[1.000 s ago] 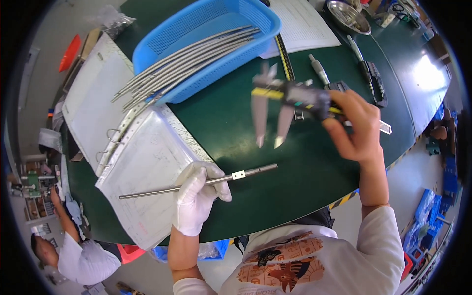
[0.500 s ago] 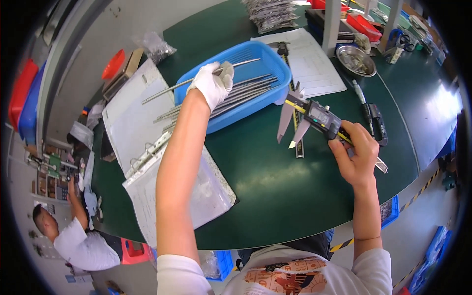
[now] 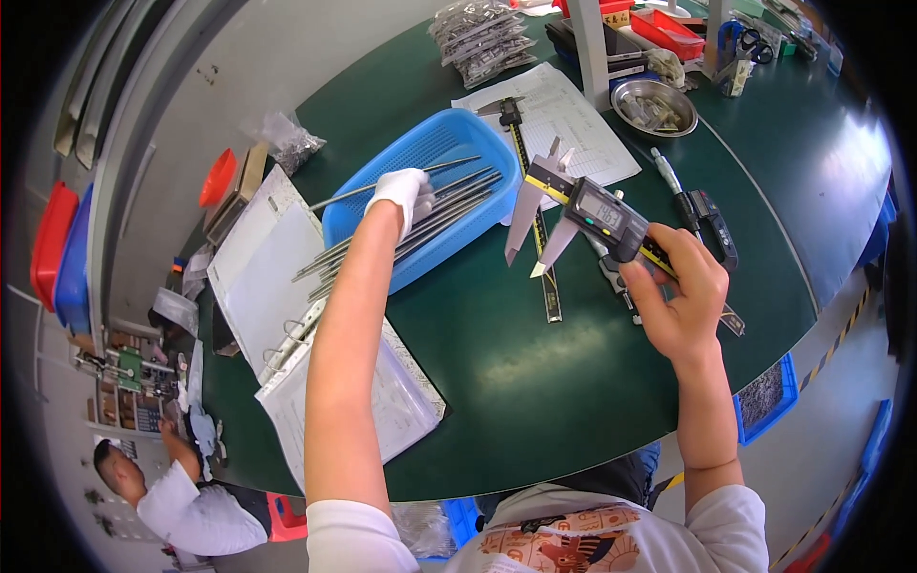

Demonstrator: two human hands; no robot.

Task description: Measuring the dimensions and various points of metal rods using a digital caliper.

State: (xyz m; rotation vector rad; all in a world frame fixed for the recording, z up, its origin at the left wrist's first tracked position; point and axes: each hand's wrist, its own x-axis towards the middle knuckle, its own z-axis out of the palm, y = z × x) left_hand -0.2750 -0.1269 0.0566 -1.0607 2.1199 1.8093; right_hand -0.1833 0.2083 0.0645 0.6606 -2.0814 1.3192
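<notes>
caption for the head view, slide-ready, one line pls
Gloved left hand holds a metal rod over the blue basket; bare right hand holds a digital caliper.

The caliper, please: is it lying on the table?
No, the right hand holds the caliper up above the green table.

Open ring binder (image 3: pixel 287 315) w/ sheets, paper form (image 3: pixel 564 119), steel bowl (image 3: pixel 654 103), bagged parts (image 3: pixel 482 38), red bins (image 3: pixel 669 29).

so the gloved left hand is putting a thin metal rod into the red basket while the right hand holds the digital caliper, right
Not quite: the basket is blue, not red. The head view shows the white-gloved left hand holding a thin metal rod over the blue plastic basket, while the bare right hand holds the digital caliper.
</notes>
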